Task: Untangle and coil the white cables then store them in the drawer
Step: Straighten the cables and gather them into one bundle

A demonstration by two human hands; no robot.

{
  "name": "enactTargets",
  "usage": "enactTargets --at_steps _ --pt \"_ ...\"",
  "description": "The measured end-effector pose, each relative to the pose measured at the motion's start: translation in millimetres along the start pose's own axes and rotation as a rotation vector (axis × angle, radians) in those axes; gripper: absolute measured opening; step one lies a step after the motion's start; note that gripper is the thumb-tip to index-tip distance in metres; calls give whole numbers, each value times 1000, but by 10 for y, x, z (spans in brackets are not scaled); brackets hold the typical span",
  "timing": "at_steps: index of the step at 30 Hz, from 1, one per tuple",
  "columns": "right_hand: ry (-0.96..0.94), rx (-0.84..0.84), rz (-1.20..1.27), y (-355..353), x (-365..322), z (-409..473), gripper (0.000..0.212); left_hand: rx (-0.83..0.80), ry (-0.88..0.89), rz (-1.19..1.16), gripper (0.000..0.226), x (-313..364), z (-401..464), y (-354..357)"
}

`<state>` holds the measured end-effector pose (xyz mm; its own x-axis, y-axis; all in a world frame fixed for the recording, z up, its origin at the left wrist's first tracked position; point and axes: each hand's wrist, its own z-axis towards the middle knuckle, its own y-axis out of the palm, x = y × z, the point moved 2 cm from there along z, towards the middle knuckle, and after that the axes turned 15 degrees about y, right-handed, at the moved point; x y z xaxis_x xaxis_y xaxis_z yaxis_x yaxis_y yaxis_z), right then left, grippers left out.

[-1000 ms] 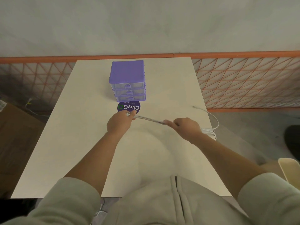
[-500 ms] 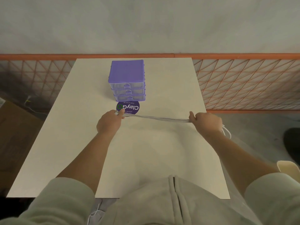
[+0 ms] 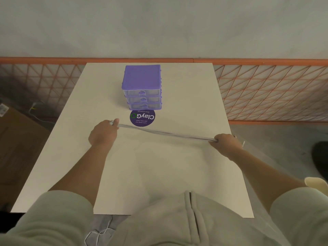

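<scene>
White table [image 3: 186, 96], purple drawer unit [image 3: 142, 86] behind round sticker [image 3: 142, 117], left hand [image 3: 103, 134] and right hand [image 3: 226, 142] gripping taut white cables [image 3: 166, 133]

Dim, even light – soft shadows only; wide-angle bending at the edges, slight overall blur – no glare.

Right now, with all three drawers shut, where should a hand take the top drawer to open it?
Pinch the small purple tab centred on the top drawer front, coming from the near side. It is the only protruding part, and faces the person.
</scene>
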<state>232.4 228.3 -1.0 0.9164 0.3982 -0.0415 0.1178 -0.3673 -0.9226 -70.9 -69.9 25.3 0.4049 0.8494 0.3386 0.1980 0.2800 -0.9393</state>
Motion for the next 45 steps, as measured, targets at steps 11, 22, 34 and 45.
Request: enactTargets --at_steps 11,22,34,45 --pt "34 84 -192 25 14 167 40 -74 53 83 54 5 -61 85" --pt "-3 41 -304 101 -169 231 33 -98 74 -10 51 -18 1 74" --pt "-357 -98 -34 339 -1581 -390 69 -130 197 -119 47 -42 141 -27" --pt "-451 -105 310 220 -2108 -578 71 -180 323 -220 43 137 231 -128"
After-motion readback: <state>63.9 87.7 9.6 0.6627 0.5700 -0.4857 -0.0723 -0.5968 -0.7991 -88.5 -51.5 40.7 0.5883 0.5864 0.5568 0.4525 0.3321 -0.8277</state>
